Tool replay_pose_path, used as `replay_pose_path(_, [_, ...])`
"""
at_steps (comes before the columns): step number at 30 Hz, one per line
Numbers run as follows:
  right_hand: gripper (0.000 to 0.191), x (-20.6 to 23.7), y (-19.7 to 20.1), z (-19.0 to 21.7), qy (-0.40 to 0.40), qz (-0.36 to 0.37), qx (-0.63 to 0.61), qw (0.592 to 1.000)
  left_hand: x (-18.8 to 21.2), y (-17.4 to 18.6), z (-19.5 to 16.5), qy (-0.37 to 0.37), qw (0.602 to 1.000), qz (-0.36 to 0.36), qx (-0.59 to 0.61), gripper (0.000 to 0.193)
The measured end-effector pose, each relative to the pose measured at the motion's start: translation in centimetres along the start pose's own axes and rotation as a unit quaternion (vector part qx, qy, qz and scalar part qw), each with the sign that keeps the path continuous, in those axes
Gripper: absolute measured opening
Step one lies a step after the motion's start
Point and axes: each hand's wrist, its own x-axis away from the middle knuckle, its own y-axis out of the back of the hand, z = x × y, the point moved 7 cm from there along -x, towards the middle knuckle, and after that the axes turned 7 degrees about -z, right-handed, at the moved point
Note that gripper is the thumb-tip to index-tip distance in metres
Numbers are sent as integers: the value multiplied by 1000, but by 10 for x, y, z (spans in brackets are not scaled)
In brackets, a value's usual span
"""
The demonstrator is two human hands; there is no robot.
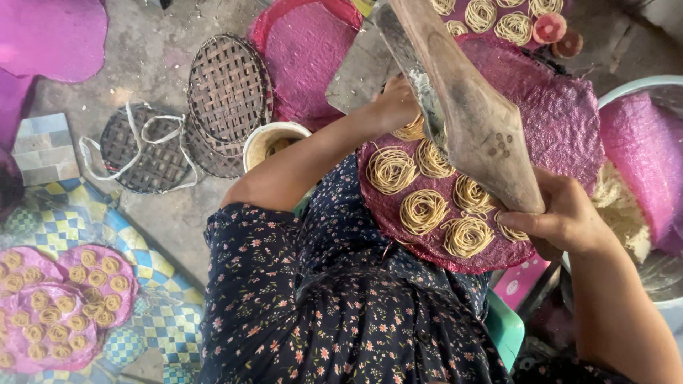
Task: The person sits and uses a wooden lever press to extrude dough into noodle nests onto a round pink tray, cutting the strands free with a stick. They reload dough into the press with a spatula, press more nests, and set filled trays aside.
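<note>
Dark floral cloth point(334, 313) of the person's dress fills the near middle of the view. Just beyond it, a round pink mesh mat point(569, 128) lies over the lap and carries several coiled nests of thin noodles point(423, 211). Above the mat hangs a long wooden press lever point(477, 121), which runs from the far top of the view down toward the near right.

On the right, the right hand point(569, 220) is closed around the near end of the lever, with the fingers wrapped under it. Further away, the left hand point(395, 103) reaches over the far edge of the mat, next to the metal part of the press and touching a noodle nest there; I cannot tell if this hand grips something or only rests, because the lever hides the fingers.

Left of the arm stands a small white bowl point(274, 142) on the concrete floor, and beside it lie round woven bamboo trays point(228, 92). At the near left, more pink mats with noodle nests point(60, 306) rest on a chequered sheet point(153, 327). On the right side, a large metal basin point(658, 277) holds pale dough, partly covered by pink mesh point(647, 156). At the far top lies another mat with nests point(498, 18).
</note>
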Motion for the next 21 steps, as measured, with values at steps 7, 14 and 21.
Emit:
replay_pose_path(7, [65, -4, -3, -14, 2, -26, -57, 998, 48, 45, 20, 173, 829, -159, 508, 51])
replay_pose_path(14, [61, 2, 15, -13, 63, -74, -54, 994, 95, 112, 8, 90, 917, -234, 312, 74])
replay_pose_path(21, [54, 32, 32, -37, -27, -99, -118, 988, 95, 162, 36, -13, 823, -433, 367, 73])
